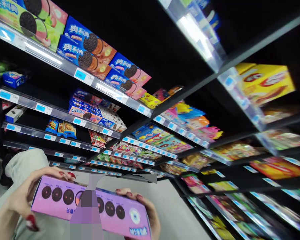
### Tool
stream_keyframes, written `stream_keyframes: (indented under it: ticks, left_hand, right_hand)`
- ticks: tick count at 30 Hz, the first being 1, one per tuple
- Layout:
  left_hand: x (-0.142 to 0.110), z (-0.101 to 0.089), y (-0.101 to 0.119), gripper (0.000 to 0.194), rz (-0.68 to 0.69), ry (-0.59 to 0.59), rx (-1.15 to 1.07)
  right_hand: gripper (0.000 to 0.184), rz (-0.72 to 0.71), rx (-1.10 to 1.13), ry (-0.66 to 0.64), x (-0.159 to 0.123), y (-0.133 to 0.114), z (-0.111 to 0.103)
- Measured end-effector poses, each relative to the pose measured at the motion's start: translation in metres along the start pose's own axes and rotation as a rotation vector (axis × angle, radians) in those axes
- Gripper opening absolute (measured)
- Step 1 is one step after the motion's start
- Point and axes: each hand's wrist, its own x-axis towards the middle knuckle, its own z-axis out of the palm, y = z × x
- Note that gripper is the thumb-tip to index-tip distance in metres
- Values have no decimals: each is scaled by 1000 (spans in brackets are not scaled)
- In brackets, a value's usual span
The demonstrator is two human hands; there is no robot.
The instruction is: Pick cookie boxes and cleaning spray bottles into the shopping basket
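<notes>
I hold a long purple cookie box [107, 210] printed with several dark round cookies, low in the view and tilted down to the right. My left hand [22, 195] grips its left end, fingers curled over the top edge and thumb on the front face. My right hand [147, 210] wraps the right end from behind, fingertips showing over the top edge. A pixelated patch covers the middle of the box.
Store shelves [65, 66] run away on the left, stocked with blue and pink cookie boxes [90, 46] and blue price tags. More shelves on the right hold yellow boxes [265, 81] and candy packs. A pale floor aisle [170, 206] lies between them.
</notes>
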Motion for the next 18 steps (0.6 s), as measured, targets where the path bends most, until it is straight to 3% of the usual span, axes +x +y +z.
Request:
stream_keyframes:
  ticks: [3, 7, 11, 13, 15, 18]
  left_hand:
    - [2, 3, -4, 95, -228, -89, -257]
    - [11, 25, -24, 79, -531, -160, -378]
    - [16, 51, -51, 83, -632, -175, -541]
    - [17, 57, -59, 81, -567, -63, -579]
    - [18, 58, -61, 71, -454, 110, -525]
    - [21, 52, -54, 57, -283, 372, -258]
  right_hand:
    - [57, -94, 153, -156, 35, 4, 8]
    - [67, 113, 291, -501, 89, 19, 30]
    - [82, 338, 389, -847, 121, 31, 68]
    - [83, 363, 347, -850, 121, 30, 85]
    - [79, 299, 278, -747, 109, 27, 93]
    - [73, 231, 252, -584, 76, 22, 86]
